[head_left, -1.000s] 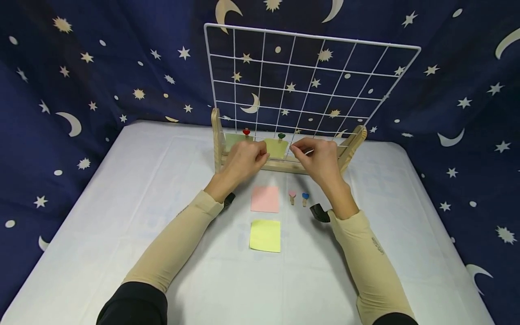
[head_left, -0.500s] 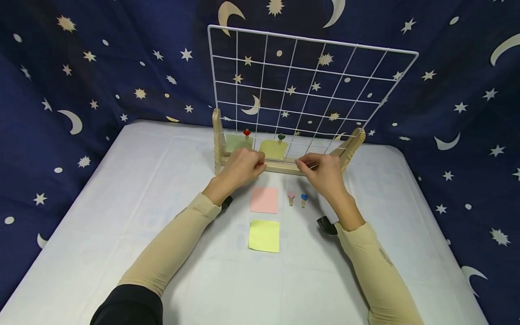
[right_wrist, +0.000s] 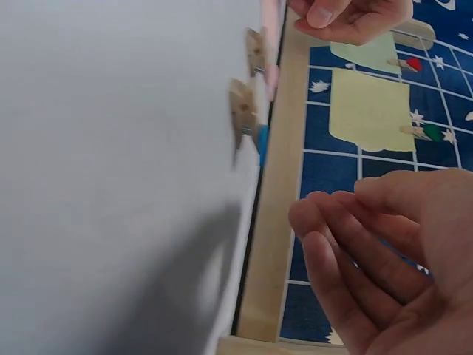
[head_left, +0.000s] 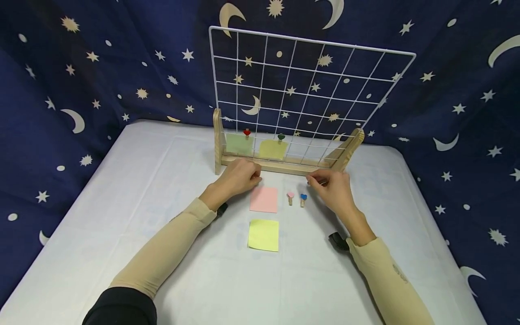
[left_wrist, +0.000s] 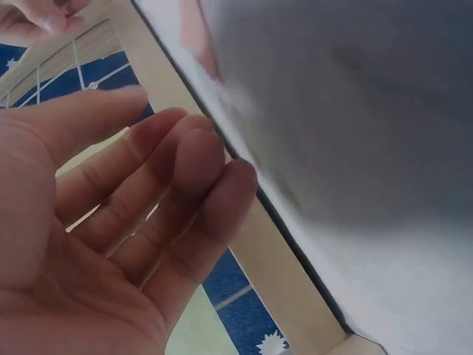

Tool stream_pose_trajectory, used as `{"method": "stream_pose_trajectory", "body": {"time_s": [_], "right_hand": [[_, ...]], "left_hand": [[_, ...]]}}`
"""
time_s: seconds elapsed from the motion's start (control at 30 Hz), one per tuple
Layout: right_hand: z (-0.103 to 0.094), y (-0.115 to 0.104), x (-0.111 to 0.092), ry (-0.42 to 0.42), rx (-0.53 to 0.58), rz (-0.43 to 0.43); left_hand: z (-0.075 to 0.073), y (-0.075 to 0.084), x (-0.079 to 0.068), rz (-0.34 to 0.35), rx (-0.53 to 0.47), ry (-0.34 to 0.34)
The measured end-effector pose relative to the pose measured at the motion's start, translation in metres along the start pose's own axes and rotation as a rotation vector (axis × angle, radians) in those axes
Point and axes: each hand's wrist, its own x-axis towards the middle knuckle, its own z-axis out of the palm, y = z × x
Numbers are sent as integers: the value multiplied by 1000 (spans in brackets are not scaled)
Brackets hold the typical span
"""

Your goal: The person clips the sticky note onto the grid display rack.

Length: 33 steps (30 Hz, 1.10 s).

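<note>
My left hand (head_left: 239,176), its fingers loosely bent and holding nothing, hovers just left of a pink sticky note (head_left: 264,200). Loosely curled too, my right hand (head_left: 332,186) holds nothing and is nearest a blue heart clothespin (head_left: 303,200). Beside that clothespin lies one with a pink heart (head_left: 290,198). Behind the hands, a green sticky note (head_left: 239,144) hangs on the white wire grid (head_left: 317,92) under a red heart clothespin (head_left: 247,132). A yellow-green note (head_left: 272,149) hangs beside it from a green heart clothespin (head_left: 280,137).
A yellow sticky note (head_left: 263,235) lies in front of the pink one on the white tablecloth (head_left: 227,280). The grid stands in a wooden base (head_left: 284,169) with upright side pieces. Behind it hangs a dark blue curtain (head_left: 134,58) with moons and stars.
Both hands have drawn back from the grid toward me, the right one also moving a little rightward. The hanging yellow-green note is now in full view; notes and clothespins on the table stay put.
</note>
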Motion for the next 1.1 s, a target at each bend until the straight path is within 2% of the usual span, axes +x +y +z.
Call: {"method": "stream_pose_trajectory", "body": {"time_s": [0.13,0.43,0.53,0.77,1.1], "right_hand": [[3,4,-8,-16,9,2],[8,10,-22,-30,-1,-13],[9,9,-23,-49,0,-1],[9,8,-25,-157,20,39],[9,7,-24,-169,46,46]], "left_hand": [[2,-3,-5,-1,4,-31],[2,-6,-15,15,13,-29],[2,-6,-18,20,1,-35],[4,-7,-21,46,-3,-59],[3,-8,-22,78,-2,-74]]}}
